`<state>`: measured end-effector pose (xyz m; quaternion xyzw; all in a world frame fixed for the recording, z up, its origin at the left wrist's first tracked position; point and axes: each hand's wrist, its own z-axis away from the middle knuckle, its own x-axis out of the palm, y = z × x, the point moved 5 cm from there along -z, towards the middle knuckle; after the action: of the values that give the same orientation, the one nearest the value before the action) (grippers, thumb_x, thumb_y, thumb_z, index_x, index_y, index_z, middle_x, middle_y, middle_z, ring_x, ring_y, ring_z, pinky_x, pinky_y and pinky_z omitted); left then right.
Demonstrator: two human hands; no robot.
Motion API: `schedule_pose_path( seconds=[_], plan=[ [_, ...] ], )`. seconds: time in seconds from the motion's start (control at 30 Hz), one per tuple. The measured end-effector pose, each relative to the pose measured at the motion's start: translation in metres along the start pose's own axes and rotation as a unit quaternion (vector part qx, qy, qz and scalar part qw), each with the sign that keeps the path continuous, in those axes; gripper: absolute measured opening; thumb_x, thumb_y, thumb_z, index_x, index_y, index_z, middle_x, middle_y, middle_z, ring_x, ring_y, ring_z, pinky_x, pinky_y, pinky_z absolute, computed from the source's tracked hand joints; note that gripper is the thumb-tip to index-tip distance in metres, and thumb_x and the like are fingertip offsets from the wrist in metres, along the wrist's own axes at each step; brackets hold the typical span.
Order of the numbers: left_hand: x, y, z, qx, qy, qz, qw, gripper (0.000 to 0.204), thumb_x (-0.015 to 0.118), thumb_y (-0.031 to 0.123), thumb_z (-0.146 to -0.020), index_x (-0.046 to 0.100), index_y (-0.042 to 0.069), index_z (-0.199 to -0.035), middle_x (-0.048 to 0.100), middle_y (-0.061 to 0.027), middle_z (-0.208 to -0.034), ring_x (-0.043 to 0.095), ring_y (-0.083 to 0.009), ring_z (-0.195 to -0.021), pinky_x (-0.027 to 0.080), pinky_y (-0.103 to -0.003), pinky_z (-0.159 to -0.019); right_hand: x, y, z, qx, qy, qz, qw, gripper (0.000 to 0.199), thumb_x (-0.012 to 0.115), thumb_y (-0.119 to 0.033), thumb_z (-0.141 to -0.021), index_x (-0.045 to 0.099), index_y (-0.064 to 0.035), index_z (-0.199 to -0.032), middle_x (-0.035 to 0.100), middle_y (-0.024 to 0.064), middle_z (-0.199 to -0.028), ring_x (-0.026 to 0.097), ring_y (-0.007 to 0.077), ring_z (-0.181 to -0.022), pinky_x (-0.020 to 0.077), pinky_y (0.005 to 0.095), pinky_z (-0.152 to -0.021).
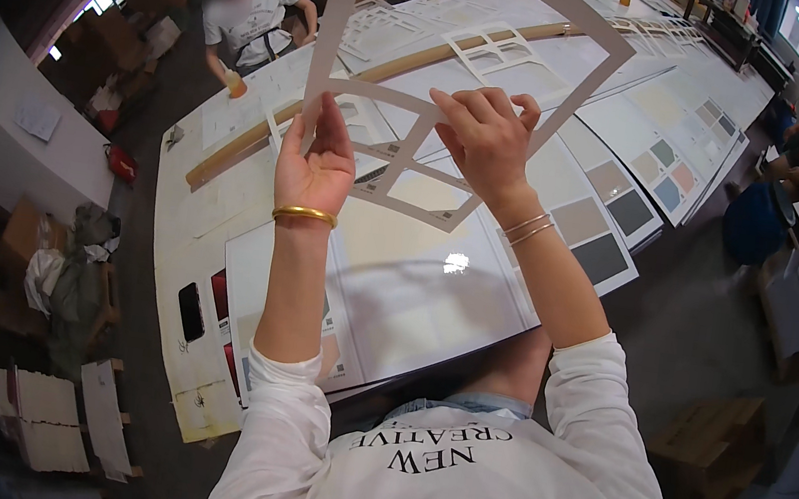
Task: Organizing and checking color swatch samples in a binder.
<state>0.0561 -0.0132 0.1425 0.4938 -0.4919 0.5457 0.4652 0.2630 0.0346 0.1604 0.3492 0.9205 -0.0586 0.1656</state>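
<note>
Long white work surface, covered with glossy white sheets and grey and blue colour-swatch boards. Above it, lifted in the air: large pale grey card frame with cut-out windows, tilted. Left hand closed on the frame's left strip, thumb in front. Right hand pinching a cross bar near the middle, fingers curled. Black phone lying flat near the surface's left edge
</note>
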Motion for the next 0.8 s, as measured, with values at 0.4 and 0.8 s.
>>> schedule_pose_path(
  seconds=[0.4,0.8],
  plan=[
    [0.029,-0.062,0.089,-0.125,-0.192,-0.621,0.750,0.036,0.061,0.012,-0.099,0.054,0.000,-0.133,0.064,-0.0111,-0.121,0.068,-0.0195,-0.102,0.056,-0.029,-0.078,-0.034,-0.022,-0.004,-0.097,-0.128,0.050,0.986,0.037,0.072,-0.014,-0.080,0.072,-0.0196,-0.116,0.065,-0.0049,-0.080,0.062,0.0146,-0.076,0.0452,0.0349,-0.081],
    [0.120,-0.017,-0.014,0.379,-0.185,-0.907,0.001,0.044,0.081,0.027,-0.080,0.073,0.009,-0.119,0.072,-0.0111,-0.117,0.062,-0.0314,-0.111,0.047,-0.043,-0.100,-0.066,-0.070,0.007,-0.193,-0.161,0.000,0.968,0.031,0.065,-0.011,-0.080,0.072,-0.0135,-0.110,0.058,-0.0017,-0.074,0.058,0.0170,-0.073,0.0460,0.0345,-0.077]
  ],
)
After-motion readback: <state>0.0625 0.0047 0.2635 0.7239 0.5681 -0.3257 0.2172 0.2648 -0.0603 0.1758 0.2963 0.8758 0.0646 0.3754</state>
